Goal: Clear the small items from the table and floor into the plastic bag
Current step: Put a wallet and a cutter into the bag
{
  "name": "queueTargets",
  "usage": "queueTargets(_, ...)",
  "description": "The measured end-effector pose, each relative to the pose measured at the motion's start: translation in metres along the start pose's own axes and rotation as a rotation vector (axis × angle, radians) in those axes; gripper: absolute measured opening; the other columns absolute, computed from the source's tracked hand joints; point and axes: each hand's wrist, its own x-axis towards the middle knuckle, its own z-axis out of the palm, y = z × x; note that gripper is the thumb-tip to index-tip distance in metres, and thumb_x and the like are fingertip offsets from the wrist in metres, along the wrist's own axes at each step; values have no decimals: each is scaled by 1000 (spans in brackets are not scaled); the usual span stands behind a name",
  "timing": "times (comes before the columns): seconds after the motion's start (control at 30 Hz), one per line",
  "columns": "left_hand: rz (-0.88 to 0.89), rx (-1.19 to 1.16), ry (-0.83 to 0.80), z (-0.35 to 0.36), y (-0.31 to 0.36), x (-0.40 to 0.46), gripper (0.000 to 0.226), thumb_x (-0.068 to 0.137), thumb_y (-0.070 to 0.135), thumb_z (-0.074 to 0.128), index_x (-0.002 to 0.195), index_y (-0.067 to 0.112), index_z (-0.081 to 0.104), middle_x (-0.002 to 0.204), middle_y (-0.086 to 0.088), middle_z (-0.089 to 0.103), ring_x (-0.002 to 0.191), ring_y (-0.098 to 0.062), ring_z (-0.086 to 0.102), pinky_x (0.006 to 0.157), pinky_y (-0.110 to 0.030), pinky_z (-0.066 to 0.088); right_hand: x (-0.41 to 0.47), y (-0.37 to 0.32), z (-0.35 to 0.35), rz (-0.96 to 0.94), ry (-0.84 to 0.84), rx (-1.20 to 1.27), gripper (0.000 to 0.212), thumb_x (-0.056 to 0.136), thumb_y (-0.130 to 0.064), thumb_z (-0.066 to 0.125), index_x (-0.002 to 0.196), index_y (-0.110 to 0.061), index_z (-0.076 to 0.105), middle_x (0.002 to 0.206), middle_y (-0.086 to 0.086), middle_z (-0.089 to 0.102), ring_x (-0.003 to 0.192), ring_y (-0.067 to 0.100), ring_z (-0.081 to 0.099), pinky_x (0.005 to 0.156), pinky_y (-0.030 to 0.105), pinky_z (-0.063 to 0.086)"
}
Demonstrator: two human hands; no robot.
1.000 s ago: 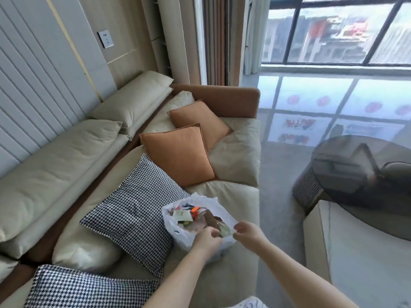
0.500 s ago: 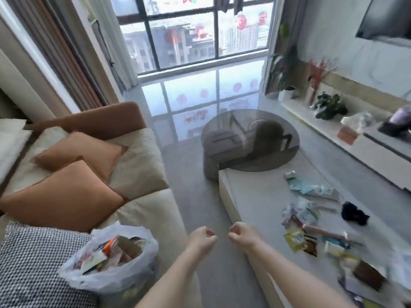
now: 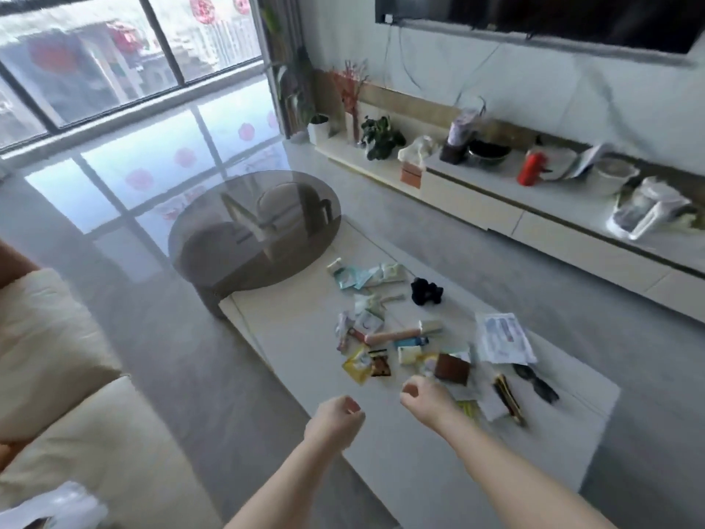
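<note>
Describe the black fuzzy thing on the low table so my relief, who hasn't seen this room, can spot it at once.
Start at the long pale low table in front of the sofa, next to the round smoked-glass table. Among the litter, look at the far side facing the TV cabinet: the black fuzzy clump lies there alone. Its neighbours are flat, pale wrappers; it is dark, lumpy and soft-looking.

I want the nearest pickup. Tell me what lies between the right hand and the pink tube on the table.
In the head view, between the right hand and the pink tube lie a pale yellow-green packet and a clear wrapper, both on the white table.
</note>
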Motion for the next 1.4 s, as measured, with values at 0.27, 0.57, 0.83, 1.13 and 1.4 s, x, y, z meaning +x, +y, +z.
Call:
queueTargets(0.27, 101, 178, -153, 78, 83, 24, 27, 87, 40, 50, 108, 30, 64, 112, 7, 64, 96, -13, 62, 83, -25, 51, 0, 114, -63, 222, 100, 117, 23, 89, -33, 53, 105, -21, 64, 113, 3, 67, 105, 22, 61, 80, 25, 46)
queueTargets(0.57, 169, 314, -271, 140, 148, 111, 29, 91, 37, 46, 107, 22, 66, 109, -1, 67, 98, -20, 63, 78, -26, 50, 48, 199, -70, 403, 153, 297, 27, 92, -28, 51, 109, -11, 62, 111, 2, 65, 104, 20, 59, 85, 28, 48)
queueTargets(0.83, 15, 40, -288, 218, 148, 232, 39, 90, 32, 56, 126, 19, 54, 121, -2, 63, 97, -15, 60, 80, -22, 46, 144, 276, -23, 550, 217, 561, 30, 90, -27, 57, 118, -16, 59, 117, 0, 62, 98, 11, 54, 78, 17, 37)
queueTargets(1.13, -65, -32, -69, 296, 123, 337, 57, 88, 26, 60, 138, 13, 38, 126, -13, 45, 116, -29, 50, 99, -38, 42, 239, 353, 38, 639, 312, 535, 41, 87, -23, 62, 126, -15, 54, 128, 5, 57, 119, 21, 53, 96, 27, 41)
queueTargets(1.4, -194, 132, 108, 324, 110, 375, 73, 78, 48, 69, 128, 6, 37, 129, -15, 46, 124, -33, 41, 105, -46, 37, 281, 375, 65, 738, 348, 250, 49, 88, -32, 60, 134, -24, 44, 131, 2, 52, 121, 24, 46, 97, 40, 44)
